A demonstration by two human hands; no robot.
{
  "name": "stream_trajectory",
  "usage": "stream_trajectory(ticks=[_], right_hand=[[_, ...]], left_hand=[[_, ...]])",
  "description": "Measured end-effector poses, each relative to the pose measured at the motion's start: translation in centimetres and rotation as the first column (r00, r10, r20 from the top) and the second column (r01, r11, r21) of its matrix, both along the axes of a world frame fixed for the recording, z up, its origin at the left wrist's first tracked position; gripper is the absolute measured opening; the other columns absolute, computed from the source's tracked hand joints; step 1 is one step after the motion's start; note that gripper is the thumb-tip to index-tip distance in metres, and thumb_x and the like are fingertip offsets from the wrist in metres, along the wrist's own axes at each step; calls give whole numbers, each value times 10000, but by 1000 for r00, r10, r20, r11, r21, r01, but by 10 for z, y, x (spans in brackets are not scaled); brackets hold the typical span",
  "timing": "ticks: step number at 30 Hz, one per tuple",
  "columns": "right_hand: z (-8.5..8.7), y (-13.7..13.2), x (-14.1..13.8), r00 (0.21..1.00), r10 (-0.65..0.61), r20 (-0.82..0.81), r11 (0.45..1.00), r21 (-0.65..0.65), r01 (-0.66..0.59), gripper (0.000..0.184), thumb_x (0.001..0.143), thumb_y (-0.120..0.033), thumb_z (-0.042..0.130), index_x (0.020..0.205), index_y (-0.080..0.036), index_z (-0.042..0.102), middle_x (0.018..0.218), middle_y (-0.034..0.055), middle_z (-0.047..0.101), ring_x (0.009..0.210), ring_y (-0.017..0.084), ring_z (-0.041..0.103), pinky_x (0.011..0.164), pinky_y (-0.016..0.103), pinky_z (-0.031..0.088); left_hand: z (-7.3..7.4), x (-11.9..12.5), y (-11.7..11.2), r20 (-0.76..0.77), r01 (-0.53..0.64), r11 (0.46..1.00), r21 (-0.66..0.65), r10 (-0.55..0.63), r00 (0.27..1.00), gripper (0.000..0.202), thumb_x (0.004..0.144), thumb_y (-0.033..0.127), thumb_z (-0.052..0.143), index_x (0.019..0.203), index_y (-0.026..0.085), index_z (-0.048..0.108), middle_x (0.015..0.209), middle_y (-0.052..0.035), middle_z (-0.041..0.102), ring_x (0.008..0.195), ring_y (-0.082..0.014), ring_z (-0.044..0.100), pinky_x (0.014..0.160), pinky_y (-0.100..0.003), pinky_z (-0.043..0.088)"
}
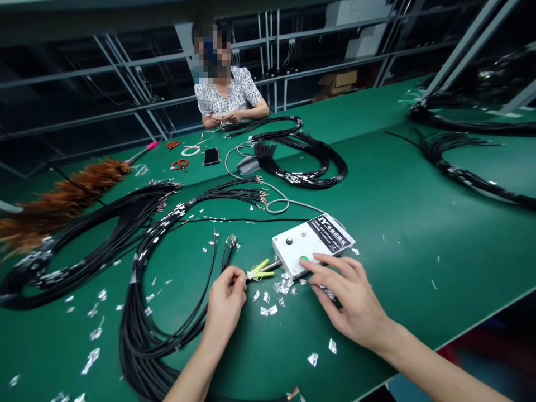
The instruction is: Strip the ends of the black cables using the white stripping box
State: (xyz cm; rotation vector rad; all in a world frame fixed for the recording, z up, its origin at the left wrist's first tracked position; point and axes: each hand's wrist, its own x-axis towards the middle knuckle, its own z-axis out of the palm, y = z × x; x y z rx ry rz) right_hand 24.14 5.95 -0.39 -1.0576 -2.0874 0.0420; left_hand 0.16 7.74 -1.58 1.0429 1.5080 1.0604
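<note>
My left hand [226, 298] is closed in a pinch on a black cable's end, its thumb and fingertips hiding most of that end. Just beyond the fingertips is a yellow-green clip [263, 271], fixed to the metal shaft [272, 265] of a small white machine box [291, 245]. My right hand [352, 298] has its fingers spread, and the index fingertip rests at the green button [304, 258] on the box. A large looped bundle of black cables [129, 329] lies beside my left forearm. Foil scraps [283, 286] litter the table below the clip.
More coiled black cables [335, 173] lie farther back, left and right. Across the green table [397, 201] a person [232, 95] sits working with both hands. Near them are red-handled scissors [180, 164], a phone [211, 156] and a brown feather duster [84, 187].
</note>
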Motion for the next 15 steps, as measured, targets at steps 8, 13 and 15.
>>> stream_trajectory(ticks=[8,13,15], right_hand=[[-9,5,-5,999,-51,-8,997,65,51,168,892,-45,534,912,-208,567,1057,27,750,1040,241,606,888,407,356],[-2,-25,-13,991,123,-61,988,-90,-128,221,875,-46,527,1041,-182,577,1120,90,687,1113,227,553,924,387,394],[0,-43,-18,960,263,-99,910,-307,-281,207,866,-98,552,1050,-189,583,1057,77,675,1017,203,583,864,346,440]], left_hand=[[5,-11,-12,10,-77,997,15,77,997,280,667,410,678,638,161,554,503,68,474,341,-38,351,355,-161,228],[25,-38,-4,58,-218,975,47,215,975,178,687,288,718,674,155,601,525,35,553,450,-79,488,420,-161,360],[34,-62,13,90,-338,940,38,333,938,124,720,193,689,681,162,575,480,71,488,413,-59,431,387,-138,309]])
